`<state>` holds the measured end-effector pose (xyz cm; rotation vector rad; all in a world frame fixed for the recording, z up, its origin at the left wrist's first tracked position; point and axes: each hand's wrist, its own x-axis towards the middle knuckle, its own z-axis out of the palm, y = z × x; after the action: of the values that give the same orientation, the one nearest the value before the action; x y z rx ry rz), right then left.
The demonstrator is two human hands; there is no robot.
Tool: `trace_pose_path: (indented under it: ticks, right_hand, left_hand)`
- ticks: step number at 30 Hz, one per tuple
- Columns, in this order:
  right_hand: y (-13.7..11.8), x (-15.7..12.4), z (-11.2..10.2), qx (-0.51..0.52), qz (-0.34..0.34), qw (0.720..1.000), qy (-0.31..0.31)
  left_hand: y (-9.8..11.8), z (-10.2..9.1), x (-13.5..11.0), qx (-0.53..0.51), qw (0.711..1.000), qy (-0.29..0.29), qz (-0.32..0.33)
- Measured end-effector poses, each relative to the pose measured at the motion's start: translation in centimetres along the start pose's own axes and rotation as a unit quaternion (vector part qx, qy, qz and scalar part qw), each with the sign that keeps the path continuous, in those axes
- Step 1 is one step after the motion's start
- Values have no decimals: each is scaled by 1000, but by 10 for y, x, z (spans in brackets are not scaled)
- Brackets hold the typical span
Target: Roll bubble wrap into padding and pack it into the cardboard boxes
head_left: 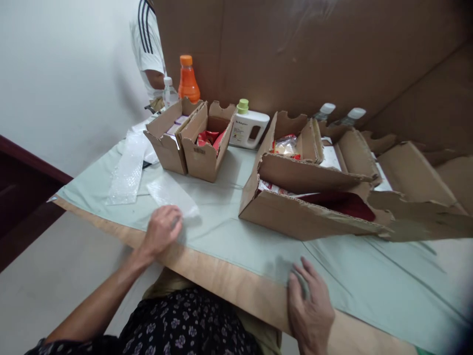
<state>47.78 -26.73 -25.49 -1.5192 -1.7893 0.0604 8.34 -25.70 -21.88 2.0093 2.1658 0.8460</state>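
Observation:
My left hand (163, 230) is over the near edge of the table, its fingers loosely curled and a small gap showing between thumb and forefinger. Just beyond it lies a flat piece of bubble wrap (173, 193); whether the fingertips touch it I cannot tell. My right hand (311, 305) rests at the wooden table edge, thumb and fingers apart, with nothing in it. Ahead of that hand stands a long cardboard box (295, 217) holding packets and a dark red item (338, 203).
Two narrow cardboard boxes (201, 160) stand at the back left, beside more bubble wrap (127, 170). Behind are an orange bottle (188, 81) and a white jug (244, 129) with a green cap. More cardboard boxes (414, 170) crowd the right. A person's sleeve (148, 34) shows behind.

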Motion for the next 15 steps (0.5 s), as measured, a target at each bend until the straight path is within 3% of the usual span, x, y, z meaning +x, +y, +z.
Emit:
trace_pose_path:
  ticks: [2, 4, 6, 9, 12, 15]
  right_hand:
    - [-26, -3, -5, 47, -67, 994, -67]
    - [-48, -4, -10, 80, -128, 976, -154]
    - [-60, -6, -15, 94, -163, 953, -236]
    - [-63, -16, -18, 115, -168, 939, -278]
    - [-61, -27, -12, 138, -114, 956, -232]
    - [-66, -33, -1, 148, -49, 970, -187]
  left_hand:
    - [40, 7, -31, -78, 990, -47, 104]
    - [74, 12, -55, -169, 957, -114, 206]
    - [95, 15, -68, -227, 923, -174, 259]
    - [102, 17, -72, -265, 909, -211, 243]
    - [94, 19, -71, -275, 915, -209, 207]
    - [87, 24, -71, -248, 938, -172, 172]
